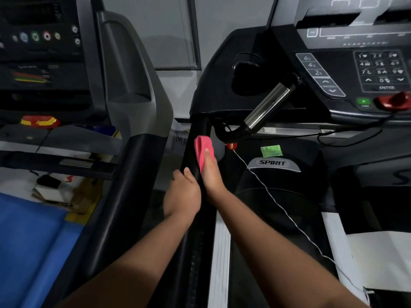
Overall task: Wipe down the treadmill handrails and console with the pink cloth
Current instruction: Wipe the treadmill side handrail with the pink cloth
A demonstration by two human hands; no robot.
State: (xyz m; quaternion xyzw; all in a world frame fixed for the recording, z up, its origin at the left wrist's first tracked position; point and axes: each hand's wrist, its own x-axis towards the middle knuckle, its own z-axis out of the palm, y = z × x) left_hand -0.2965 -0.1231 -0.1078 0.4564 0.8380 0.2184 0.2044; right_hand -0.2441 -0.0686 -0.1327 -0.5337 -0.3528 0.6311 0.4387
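**Q:** State the main units and where they are.

**A:** The treadmill fills the right half of the scene. Its console sits far right and is cut off by the frame edge. The black left handrail runs from the near centre away towards the console.

**Q:** Describe arm and hand pose.

**A:** Both my forearms reach forward from the near edge and meet at the handrail. My left hand grips the rail from its left side, with the fingers curled round it. My right hand lies just beside it on the rail's right side. It holds the pink cloth against the rail with one digit laid flat on top. The cloth sticks out past my fingertips on the far side.

**Q:** What is hidden or unclear?

**A:** The rail hides my left fingertips. The cloth covers my remaining right fingers, so I cannot tell how far they curl. The keypad legends are blurred.
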